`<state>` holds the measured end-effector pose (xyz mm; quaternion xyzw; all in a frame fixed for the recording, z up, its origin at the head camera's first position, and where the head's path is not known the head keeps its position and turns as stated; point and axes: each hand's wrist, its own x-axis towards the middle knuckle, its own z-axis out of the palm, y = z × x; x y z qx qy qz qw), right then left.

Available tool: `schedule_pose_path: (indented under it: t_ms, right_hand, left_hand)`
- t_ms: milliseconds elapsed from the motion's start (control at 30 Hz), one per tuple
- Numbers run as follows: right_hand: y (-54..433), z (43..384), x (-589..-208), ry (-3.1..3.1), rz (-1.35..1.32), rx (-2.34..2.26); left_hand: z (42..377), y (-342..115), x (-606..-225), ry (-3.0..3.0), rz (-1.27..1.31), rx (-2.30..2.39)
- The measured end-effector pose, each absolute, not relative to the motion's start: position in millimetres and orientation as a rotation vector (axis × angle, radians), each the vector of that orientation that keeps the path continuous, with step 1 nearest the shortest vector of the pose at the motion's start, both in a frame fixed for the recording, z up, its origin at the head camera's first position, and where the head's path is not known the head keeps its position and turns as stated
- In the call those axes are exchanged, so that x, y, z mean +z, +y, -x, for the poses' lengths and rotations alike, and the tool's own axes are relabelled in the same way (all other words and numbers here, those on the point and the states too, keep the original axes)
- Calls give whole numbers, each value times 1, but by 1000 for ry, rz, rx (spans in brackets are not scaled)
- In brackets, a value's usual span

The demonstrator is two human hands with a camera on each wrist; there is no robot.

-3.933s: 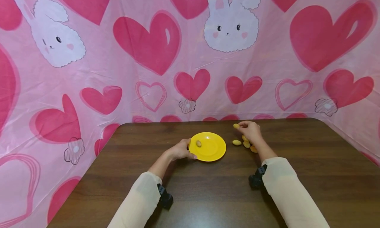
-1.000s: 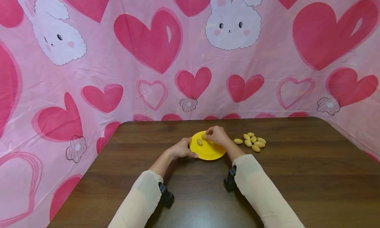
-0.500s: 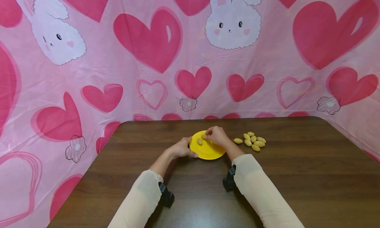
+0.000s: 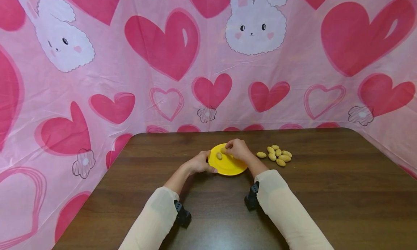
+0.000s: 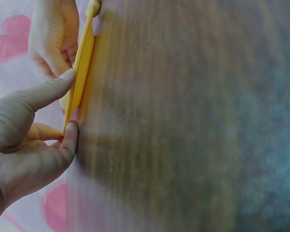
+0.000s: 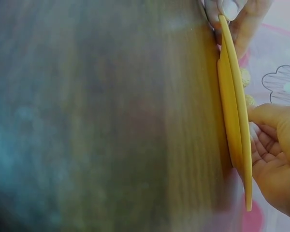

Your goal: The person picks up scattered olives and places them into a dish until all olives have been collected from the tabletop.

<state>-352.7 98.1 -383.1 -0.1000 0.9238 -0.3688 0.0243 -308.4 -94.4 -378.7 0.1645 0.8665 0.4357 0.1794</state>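
Observation:
A yellow plate (image 4: 231, 167) lies on the brown table, and my left hand (image 4: 198, 163) grips its left rim between thumb and fingers. In the left wrist view, the thumb of my left hand (image 5: 34, 125) is on the upper side of the plate's edge (image 5: 82, 72). My right hand (image 4: 239, 149) reaches over the plate's far part, its fingertips pinching a small yellow-tan oval piece (image 4: 223, 150) low over the surface. Another such oval piece (image 4: 219, 156) rests on the plate just beside it. In the right wrist view a piece (image 6: 245, 77) looks rough-textured.
Several more yellow-tan oval pieces (image 4: 278, 153) lie in a loose cluster right of the plate, with a single oval piece (image 4: 261, 155) nearer to it. The wooden table (image 4: 325, 192) ends at a pink cloth (image 4: 146, 72) printed with hearts and rabbits.
Since the oldest frame my right hand has carried an oval piece leftward from beside the cluster to over the plate. Over the last second both hands hold nearly still.

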Motion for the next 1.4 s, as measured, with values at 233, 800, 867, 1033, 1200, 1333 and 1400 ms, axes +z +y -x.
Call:
schedule_pose_path:
  t_ms: [233, 800, 867, 1033, 1200, 1333, 1400]
  right_hand:
    - [99, 352, -383, 2827, 250, -1163]
    - [99, 351, -384, 2834, 259, -1172]
    - [100, 351, -384, 2830, 258, -1173]
    - [100, 351, -382, 2819, 241, -1172]
    - [101, 350, -379, 2803, 199, -1189]
    - [102, 349, -377, 2785, 168, -1213]
    - [103, 349, -377, 2787, 172, -1211]
  left_hand:
    - [310, -94, -381, 2434, -501, 1241]
    - [308, -95, -379, 2461, -453, 1229]
    - [308, -95, -379, 2462, -456, 1229]
    - [308, -95, -379, 2443, -489, 1241]
    - [309, -95, -379, 2433, -521, 1241]
    - [308, -96, -379, 2444, -503, 1232]
    - [308, -96, -379, 2452, -496, 1228]
